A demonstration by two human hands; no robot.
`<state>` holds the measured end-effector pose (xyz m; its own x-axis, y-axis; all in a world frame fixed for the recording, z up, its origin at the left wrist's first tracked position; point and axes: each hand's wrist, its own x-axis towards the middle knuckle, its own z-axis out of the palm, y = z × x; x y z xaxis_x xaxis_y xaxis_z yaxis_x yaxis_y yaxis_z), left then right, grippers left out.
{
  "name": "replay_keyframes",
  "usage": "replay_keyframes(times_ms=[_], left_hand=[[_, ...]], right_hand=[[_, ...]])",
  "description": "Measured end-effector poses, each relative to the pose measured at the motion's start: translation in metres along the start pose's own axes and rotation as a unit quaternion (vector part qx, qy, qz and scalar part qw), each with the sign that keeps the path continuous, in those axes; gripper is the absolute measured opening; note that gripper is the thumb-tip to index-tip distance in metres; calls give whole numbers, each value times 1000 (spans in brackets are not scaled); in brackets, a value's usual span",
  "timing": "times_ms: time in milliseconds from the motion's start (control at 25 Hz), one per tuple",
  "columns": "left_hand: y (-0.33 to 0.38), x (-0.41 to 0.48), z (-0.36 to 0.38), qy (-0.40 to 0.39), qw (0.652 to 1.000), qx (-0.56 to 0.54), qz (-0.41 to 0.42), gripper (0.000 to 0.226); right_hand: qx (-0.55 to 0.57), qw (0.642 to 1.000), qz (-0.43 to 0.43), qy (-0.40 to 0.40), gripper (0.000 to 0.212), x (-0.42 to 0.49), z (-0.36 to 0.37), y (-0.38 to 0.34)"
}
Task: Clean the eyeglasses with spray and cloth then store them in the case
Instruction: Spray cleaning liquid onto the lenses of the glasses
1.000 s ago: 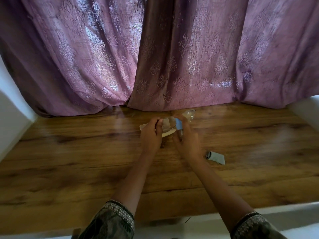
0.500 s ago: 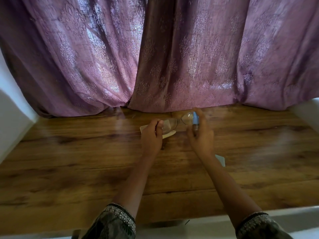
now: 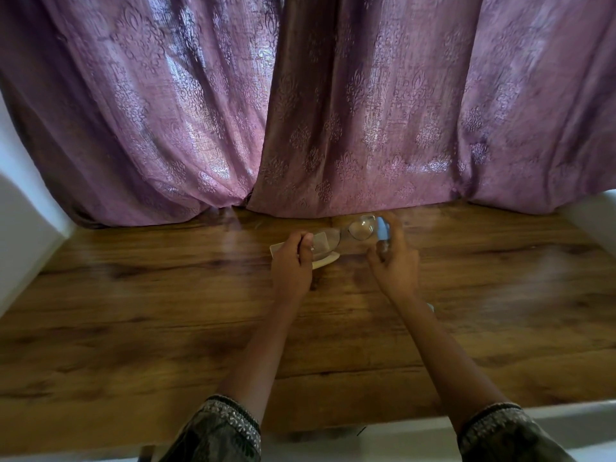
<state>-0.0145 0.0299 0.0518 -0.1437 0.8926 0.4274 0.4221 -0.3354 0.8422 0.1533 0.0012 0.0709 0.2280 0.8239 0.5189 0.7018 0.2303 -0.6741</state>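
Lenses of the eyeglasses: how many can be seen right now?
2. One lens sits beside the left hand; the other lens is next to the spray bottle in the right hand.

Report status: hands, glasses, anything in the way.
Left hand holds eyeglasses over the case. Right hand grips spray bottle beside the lens. Nothing in the way.

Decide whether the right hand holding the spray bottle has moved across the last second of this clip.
Yes. The right hand with the spray bottle has moved rightward and farther from the camera, away from the cream case and closer to the curtain hem.
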Motion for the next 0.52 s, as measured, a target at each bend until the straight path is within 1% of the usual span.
replay_keyframes(times_ms=[80, 200, 320, 520], left_hand=[[0, 0, 0, -1, 1000, 4, -1, 33], [-2, -1, 1, -14, 1000, 8, -6, 29], [-4, -1, 2, -14, 1000, 9, 3, 33], [-1, -1, 4, -16, 1000, 20, 8, 24]], right_hand=[[2, 1000, -7, -2, 46, -2, 2, 1], [15, 1000, -5, -12, 46, -5, 3, 1], [20, 1000, 1, -7, 47, -4, 1, 1], [3, 1000, 2, -15, 44, -3, 2, 2]])
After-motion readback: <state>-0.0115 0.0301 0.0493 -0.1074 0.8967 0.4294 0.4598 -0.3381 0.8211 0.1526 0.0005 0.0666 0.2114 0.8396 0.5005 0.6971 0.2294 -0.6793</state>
